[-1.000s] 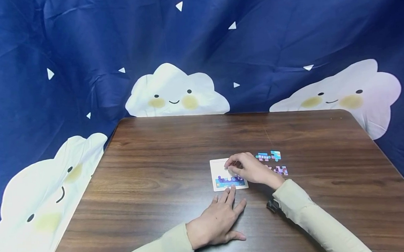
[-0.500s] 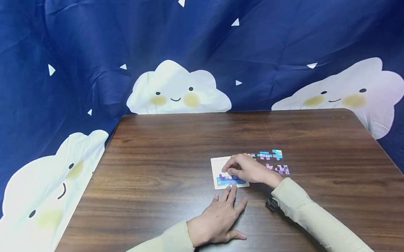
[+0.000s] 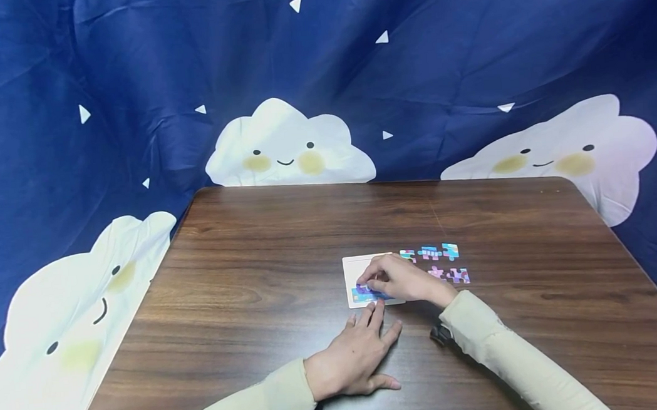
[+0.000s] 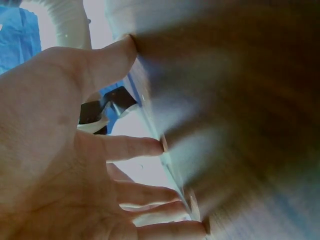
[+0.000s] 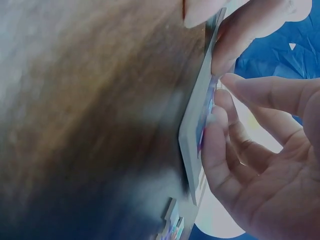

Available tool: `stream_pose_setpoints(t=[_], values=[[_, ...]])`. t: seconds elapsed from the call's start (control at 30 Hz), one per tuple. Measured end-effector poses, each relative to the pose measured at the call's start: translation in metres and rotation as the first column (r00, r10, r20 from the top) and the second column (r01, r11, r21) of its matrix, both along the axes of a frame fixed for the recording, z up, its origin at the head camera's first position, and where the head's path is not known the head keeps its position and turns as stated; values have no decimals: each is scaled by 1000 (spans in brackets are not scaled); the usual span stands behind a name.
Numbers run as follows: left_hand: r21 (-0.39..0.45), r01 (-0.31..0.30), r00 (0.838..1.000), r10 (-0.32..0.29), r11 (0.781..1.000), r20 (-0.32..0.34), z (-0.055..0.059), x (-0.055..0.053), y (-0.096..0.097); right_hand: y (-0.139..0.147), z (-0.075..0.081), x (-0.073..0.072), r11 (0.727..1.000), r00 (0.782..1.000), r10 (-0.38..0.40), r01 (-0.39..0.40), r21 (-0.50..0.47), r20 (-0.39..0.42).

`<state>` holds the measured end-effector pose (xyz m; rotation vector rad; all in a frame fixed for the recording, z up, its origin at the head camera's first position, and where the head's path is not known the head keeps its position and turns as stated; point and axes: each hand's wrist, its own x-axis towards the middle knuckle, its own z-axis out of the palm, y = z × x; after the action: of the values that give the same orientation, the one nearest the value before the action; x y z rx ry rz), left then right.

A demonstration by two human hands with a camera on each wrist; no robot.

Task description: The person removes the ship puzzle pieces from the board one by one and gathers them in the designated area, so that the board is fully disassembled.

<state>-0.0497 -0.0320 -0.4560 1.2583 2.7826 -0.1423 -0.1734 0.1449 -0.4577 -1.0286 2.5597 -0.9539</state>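
Note:
On the table, in the head view, lies a white puzzle board (image 3: 352,270) with blue and purple puzzle pieces (image 3: 362,296) along its near side. My right hand (image 3: 409,280) bends over the board, thumb and fingertips together at a purple puzzle piece (image 3: 360,287), mostly hidden by the fingers. In the right wrist view the right hand's fingers (image 5: 215,150) are bent close to the board (image 5: 187,135). My left hand (image 3: 349,362) lies spread on the table, fingertips at the board's near edge; its straight fingers (image 4: 132,147) show in the left wrist view.
Several loose puzzle pieces (image 3: 430,253) lie right of the board, beyond the right wrist. The brown wooden table (image 3: 241,254) reaches back to a blue curtain (image 3: 319,55) with white clouds. A small black object (image 3: 440,335) sits beneath the right sleeve.
My right hand has lowered slightly toward the board's near side, its fingertips coming down over the purple pieces. The left hand keeps its place.

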Motion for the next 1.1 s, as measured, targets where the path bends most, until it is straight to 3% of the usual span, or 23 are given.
stream_pose_setpoints(t=[0.77, 1.1], values=[[-13, -15, 1000, 15, 1000, 5, 1, 0, 3, -2, 2, 1, 999, 993, -2, 7, -37, 120], [-14, -18, 1000, 18, 1000, -11, 2, 0, 4, -6, 1, 0, 996, 992, -25, 36, -86, 126]])
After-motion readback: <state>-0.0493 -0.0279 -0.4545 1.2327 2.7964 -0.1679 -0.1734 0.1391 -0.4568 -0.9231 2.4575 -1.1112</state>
